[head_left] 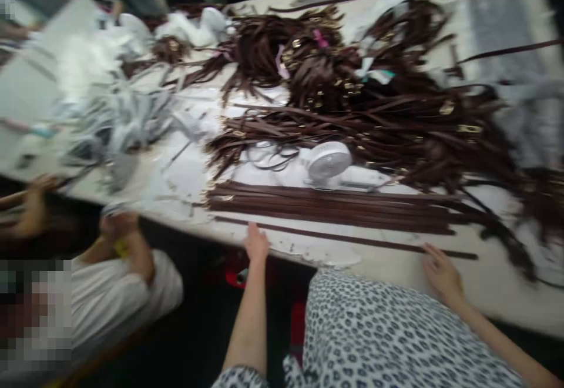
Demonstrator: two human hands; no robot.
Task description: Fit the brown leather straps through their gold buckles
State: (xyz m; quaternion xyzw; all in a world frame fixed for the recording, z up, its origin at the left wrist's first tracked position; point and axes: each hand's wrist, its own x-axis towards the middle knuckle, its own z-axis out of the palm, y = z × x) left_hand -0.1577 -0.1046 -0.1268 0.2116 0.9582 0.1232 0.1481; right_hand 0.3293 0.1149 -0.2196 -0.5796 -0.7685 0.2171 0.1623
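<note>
As left hand (257,242) and right hand (443,275) lie open by a strap (348,238), a white fan (328,163) stands beyond.

We face the table (497,297) | along its near edge: a lone strap (343,238) | behind that: a strap row (330,207) | behind the row: a fan (328,163), then a strap heap (352,79) | on our left: a wrapping pile (118,123) on the table | beyond our left: a co-worker (110,285) at the edge

The left hand (256,243) is open, fingers together and pointing forward, its wrist cocked slightly upward. The right hand (443,276) lies flatter with fingers loosely spread, well apart from the left, both empty.
</note>
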